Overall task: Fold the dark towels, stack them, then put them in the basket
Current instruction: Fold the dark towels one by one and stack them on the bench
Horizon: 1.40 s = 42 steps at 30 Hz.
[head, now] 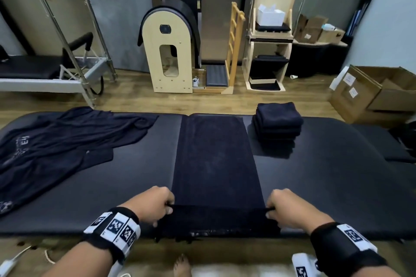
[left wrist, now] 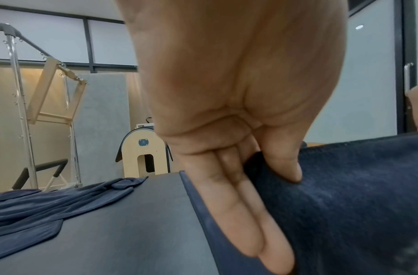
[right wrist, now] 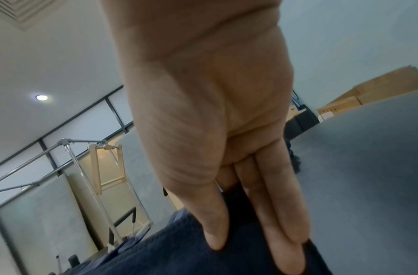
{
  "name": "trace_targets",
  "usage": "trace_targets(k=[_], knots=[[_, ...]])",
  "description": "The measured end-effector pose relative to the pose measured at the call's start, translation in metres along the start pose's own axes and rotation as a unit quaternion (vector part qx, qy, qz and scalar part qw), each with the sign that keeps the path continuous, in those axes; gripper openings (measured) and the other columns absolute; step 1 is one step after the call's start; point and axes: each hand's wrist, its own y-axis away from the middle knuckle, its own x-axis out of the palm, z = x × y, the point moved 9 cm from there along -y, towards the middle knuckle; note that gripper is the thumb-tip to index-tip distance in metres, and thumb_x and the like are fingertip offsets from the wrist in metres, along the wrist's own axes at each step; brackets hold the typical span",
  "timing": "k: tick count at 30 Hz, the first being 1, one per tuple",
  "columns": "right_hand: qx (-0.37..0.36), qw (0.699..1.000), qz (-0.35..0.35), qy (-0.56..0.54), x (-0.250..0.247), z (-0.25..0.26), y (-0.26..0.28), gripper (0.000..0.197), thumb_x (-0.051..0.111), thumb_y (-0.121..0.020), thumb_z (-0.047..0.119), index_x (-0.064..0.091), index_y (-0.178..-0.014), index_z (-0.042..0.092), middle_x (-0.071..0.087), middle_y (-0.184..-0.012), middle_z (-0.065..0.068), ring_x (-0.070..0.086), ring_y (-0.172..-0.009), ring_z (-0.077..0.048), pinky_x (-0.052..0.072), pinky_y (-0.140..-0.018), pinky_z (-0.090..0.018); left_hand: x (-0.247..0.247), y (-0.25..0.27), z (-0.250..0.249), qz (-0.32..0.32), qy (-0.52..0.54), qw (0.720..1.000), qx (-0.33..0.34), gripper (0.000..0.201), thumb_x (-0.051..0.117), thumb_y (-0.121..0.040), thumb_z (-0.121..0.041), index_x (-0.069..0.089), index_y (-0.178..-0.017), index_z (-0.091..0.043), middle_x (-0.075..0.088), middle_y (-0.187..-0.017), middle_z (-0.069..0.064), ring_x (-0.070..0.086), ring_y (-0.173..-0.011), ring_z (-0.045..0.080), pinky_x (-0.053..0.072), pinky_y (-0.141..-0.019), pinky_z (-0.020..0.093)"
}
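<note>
A long dark navy towel (head: 216, 159) lies folded lengthwise down the middle of the black padded table (head: 337, 175), its near end hanging over the front edge. My left hand (head: 157, 204) pinches the towel's near left corner, thumb on top of the towel (left wrist: 344, 204) and fingers (left wrist: 238, 214) under it. My right hand (head: 286, 207) pinches the near right corner of the towel (right wrist: 179, 251) the same way. A stack of folded dark towels (head: 278, 126) stands at the table's far edge, right of the long towel. No basket is in view.
Unfolded dark towels (head: 56, 141) lie spread over the table's left part. Beyond the table stand a wooden arched barrel (head: 171, 51), a wooden shelf unit (head: 267, 51) and a metal-framed bench (head: 45, 69). Cardboard boxes (head: 378, 92) sit on the floor at right.
</note>
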Motion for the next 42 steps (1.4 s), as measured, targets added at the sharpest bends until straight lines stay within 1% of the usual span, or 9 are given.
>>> trace_targets(k=[2,7,10,15,23,28,33,37,42], knots=[[0.000,0.999,-0.032,-0.004,-0.017,0.000,-0.007,0.028,0.067,-0.088,0.021,0.058,-0.063,0.011,0.065,-0.066,-0.001,0.067,-0.063,-0.022,0.052,-0.057,-0.033,-0.017,-0.004,-0.003,-0.020,0.006,1.000,-0.001,0.021,0.057,-0.096,-0.019,0.056,-0.075,-0.023,0.068,-0.070,0.004,0.070,-0.052,0.015,0.058,-0.063,0.033],[0.016,0.992,-0.123,-0.007,-0.063,-0.001,-0.042,0.034,0.061,-0.093,0.021,0.052,-0.060,0.019,0.060,-0.070,0.001,0.061,-0.068,-0.021,0.039,-0.050,-0.028,-0.073,-0.034,-0.004,-0.104,0.005,0.995,0.004,0.017,0.056,-0.095,-0.021,0.063,-0.080,-0.019,0.068,-0.066,0.005,0.067,-0.050,0.016,0.057,-0.062,0.033],[0.036,0.989,-0.139,-0.025,-0.081,-0.004,-0.073,0.034,0.060,-0.091,0.022,0.049,-0.059,0.023,0.060,-0.071,0.000,0.061,-0.069,-0.025,0.047,-0.055,-0.034,-0.098,-0.065,0.001,-0.131,0.008,0.991,-0.002,0.017,0.056,-0.096,-0.022,0.065,-0.082,-0.023,0.068,-0.074,0.002,0.063,-0.061,0.013,0.052,-0.063,0.031],[0.046,0.985,-0.160,-0.046,-0.117,-0.002,-0.129,0.015,0.062,-0.091,0.022,0.069,-0.078,0.027,0.068,-0.078,0.002,0.064,-0.077,-0.026,0.053,-0.066,-0.036,-0.137,-0.132,0.022,-0.159,0.032,0.987,0.003,0.022,0.060,-0.094,-0.023,0.059,-0.074,-0.030,0.064,-0.080,-0.006,0.061,-0.083,0.020,0.047,-0.069,0.031],[0.062,0.982,-0.173,-0.036,-0.153,-0.007,-0.222,0.018,0.056,-0.092,0.018,0.071,-0.092,0.027,0.073,-0.088,-0.002,0.065,-0.086,-0.030,0.057,-0.074,-0.041,-0.176,-0.226,0.049,-0.151,0.053,0.987,0.008,0.018,0.062,-0.094,-0.025,0.064,-0.077,-0.030,0.066,-0.079,-0.005,0.063,-0.083,0.021,0.054,-0.074,0.037],[0.062,0.982,-0.175,-0.040,-0.158,-0.015,-0.282,0.013,0.057,-0.094,0.017,0.069,-0.097,0.022,0.072,-0.089,-0.008,0.066,-0.088,-0.035,0.057,-0.075,-0.043,-0.190,-0.281,0.062,-0.136,0.048,0.990,-0.010,0.015,0.060,-0.096,-0.023,0.066,-0.082,-0.021,0.065,-0.078,-0.003,0.061,-0.079,0.021,0.048,-0.068,0.032],[0.072,0.985,-0.147,-0.051,-0.148,-0.026,-0.340,0.006,0.057,-0.094,0.015,0.063,-0.094,0.014,0.067,-0.087,-0.011,0.064,-0.082,-0.036,0.057,-0.073,-0.044,-0.190,-0.333,0.075,-0.100,0.009,0.995,-0.030,0.031,0.060,-0.095,-0.023,0.051,-0.065,-0.025,0.060,-0.076,0.000,0.060,-0.077,0.026,0.048,-0.067,0.034],[0.055,0.990,-0.120,-0.050,-0.130,-0.032,-0.380,0.003,0.061,-0.091,0.012,0.063,-0.089,0.011,0.065,-0.092,-0.011,0.063,-0.088,-0.035,0.054,-0.077,-0.041,-0.179,-0.365,0.081,-0.088,-0.009,0.996,-0.026,0.009,0.064,-0.092,-0.022,0.071,-0.087,-0.018,0.063,-0.097,0.005,0.061,-0.097,0.028,0.053,-0.085,0.040],[0.044,0.994,-0.080,-0.057,-0.110,-0.037,-0.410,0.011,0.066,-0.090,0.010,0.066,-0.101,0.011,0.059,-0.107,-0.008,0.061,-0.099,-0.030,0.052,-0.089,-0.041,-0.166,-0.389,0.089,-0.112,-0.012,0.994,-0.012,0.020,0.072,-0.086,-0.018,0.068,-0.106,-0.015,0.060,-0.107,0.004,0.052,-0.109,0.028,0.048,-0.092,0.042]])
